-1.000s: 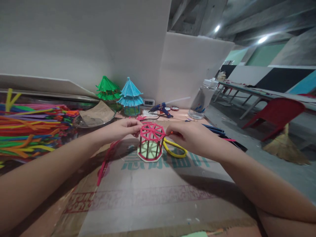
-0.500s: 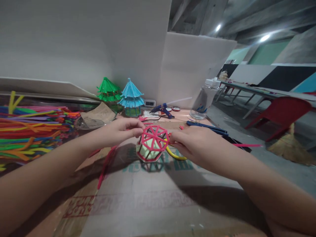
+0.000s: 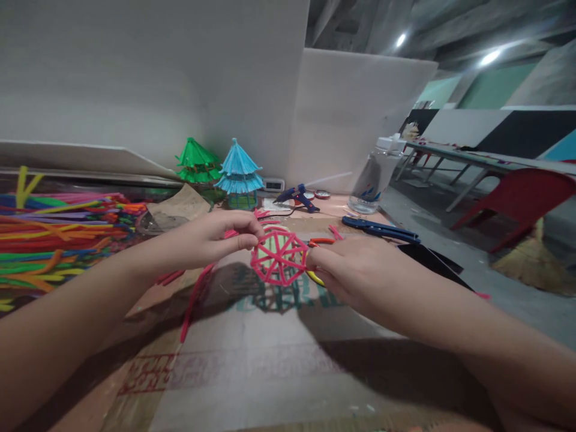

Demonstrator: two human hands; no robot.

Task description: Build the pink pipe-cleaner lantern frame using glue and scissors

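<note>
A small pink frame (image 3: 279, 258), made of fuzzy stems with spokes meeting at its centre, is held between my hands above the cardboard. Its spoked face is tilted toward me, and something pale green shows behind it. My left hand (image 3: 236, 235) pinches its upper left edge between thumb and fingers. At its right edge, my right hand (image 3: 330, 258) has its fingers closed on the rim. Scissors with yellow and orange handles (image 3: 317, 277) lie partly hidden beside my right hand. Loose pink stems (image 3: 193, 303) rest on the cardboard (image 3: 234, 372) to the left.
Many coloured stems (image 3: 58, 240) fill the left side. Green (image 3: 198, 162) and blue (image 3: 238, 171) pagoda models stand behind, near a glue gun (image 3: 297, 195). At the right are a clear bottle (image 3: 371, 180) and a blue tool (image 3: 382, 229). A red chair (image 3: 517, 201) stands beyond.
The pink frame has tipped, so its spoked face now turns toward me and its side posts no longer show. Both hands still hold it. The view has shifted slightly.
</note>
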